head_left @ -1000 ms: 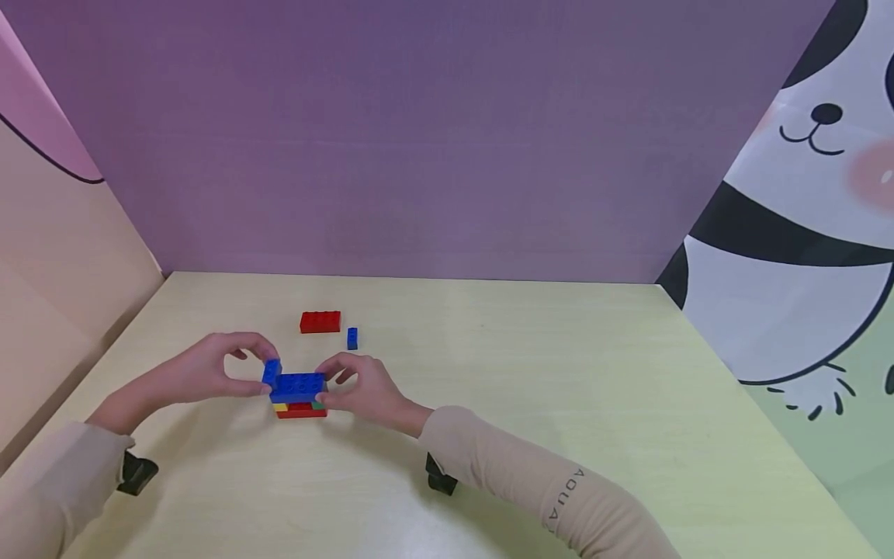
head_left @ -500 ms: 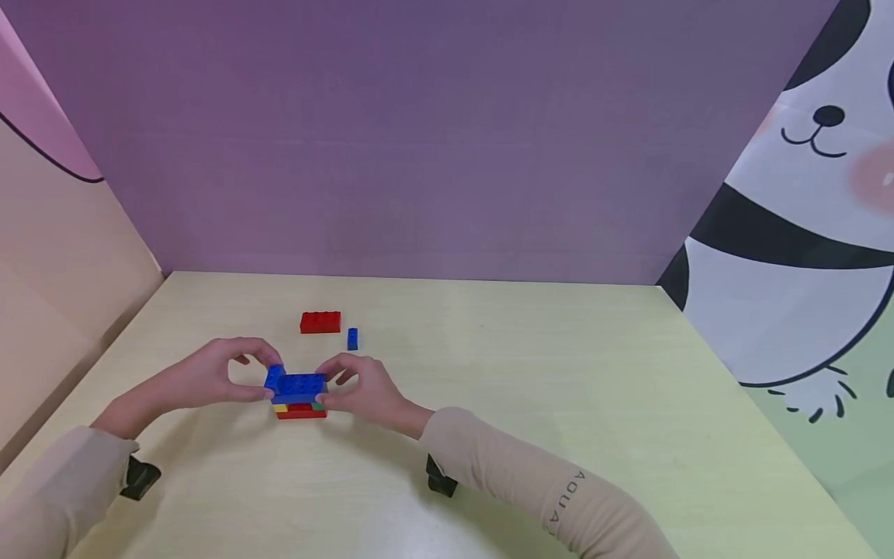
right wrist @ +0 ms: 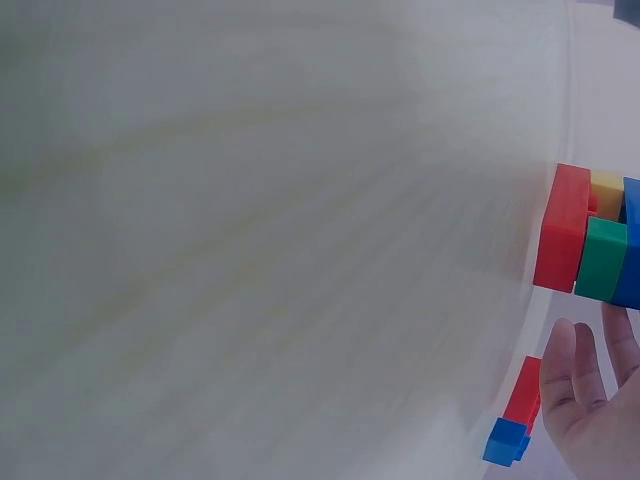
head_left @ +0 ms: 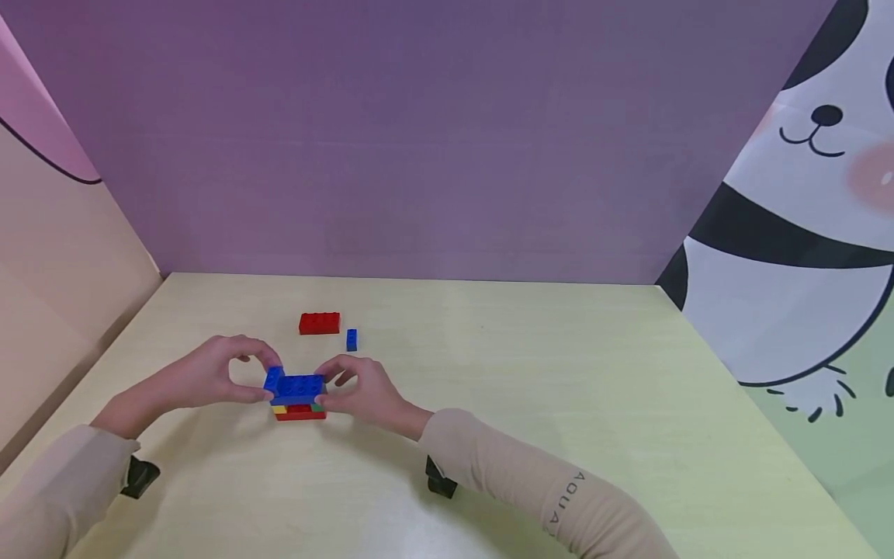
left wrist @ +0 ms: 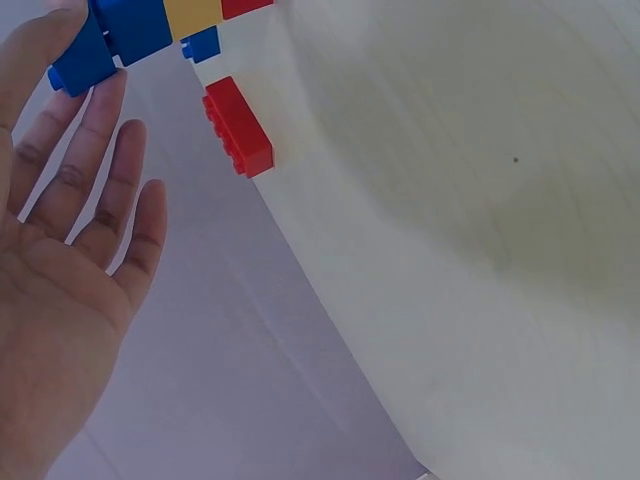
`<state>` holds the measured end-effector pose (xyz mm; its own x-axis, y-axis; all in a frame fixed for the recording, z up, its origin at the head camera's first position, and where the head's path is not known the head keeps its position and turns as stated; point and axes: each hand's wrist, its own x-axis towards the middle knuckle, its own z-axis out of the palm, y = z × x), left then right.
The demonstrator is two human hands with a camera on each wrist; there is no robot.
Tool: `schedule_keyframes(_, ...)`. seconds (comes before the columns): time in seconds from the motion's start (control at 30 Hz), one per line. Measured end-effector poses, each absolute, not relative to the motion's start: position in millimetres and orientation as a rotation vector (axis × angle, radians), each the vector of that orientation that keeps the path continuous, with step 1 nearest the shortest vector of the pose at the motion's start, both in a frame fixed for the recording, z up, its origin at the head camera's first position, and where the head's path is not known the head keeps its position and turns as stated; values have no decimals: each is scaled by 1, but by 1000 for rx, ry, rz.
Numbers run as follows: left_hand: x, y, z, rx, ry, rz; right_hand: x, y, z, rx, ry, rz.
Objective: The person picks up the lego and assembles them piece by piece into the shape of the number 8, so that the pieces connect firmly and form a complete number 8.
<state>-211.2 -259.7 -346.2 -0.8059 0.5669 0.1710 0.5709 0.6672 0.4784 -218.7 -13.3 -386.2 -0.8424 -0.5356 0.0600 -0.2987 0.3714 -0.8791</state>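
Note:
A stack of toy building bricks stands toward the left of the table, with a long red brick [head_left: 301, 415] at its bottom. Above that sit a yellow brick [left wrist: 193, 14] and a green brick [right wrist: 602, 258], at opposite ends. A large blue brick [head_left: 302, 387] spans the top. My left hand [head_left: 213, 374] pinches a small blue brick [head_left: 275, 377] between thumb and index finger, down on the left end of the large blue one. At the other end, my right hand [head_left: 369, 394] holds the large blue brick between thumb and fingers.
Behind the stack lie a loose red brick [head_left: 320, 324] and a narrow blue brick [head_left: 351, 340] on the pale table [head_left: 531, 373]. A purple panel [head_left: 419, 140] rises at the table's far edge, and a panda-printed panel [head_left: 789, 310] stands on the right.
My left hand has lowered the small blue brick slightly down and to the right, onto the left end of the large blue brick. The right hand has kept its place.

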Motion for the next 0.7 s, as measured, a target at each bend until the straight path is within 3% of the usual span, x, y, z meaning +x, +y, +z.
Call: schedule_keyframes(0.7, -213, -258, -348, -971, -2909, -904, -219, -12, -389, -762, 2395, -1472)
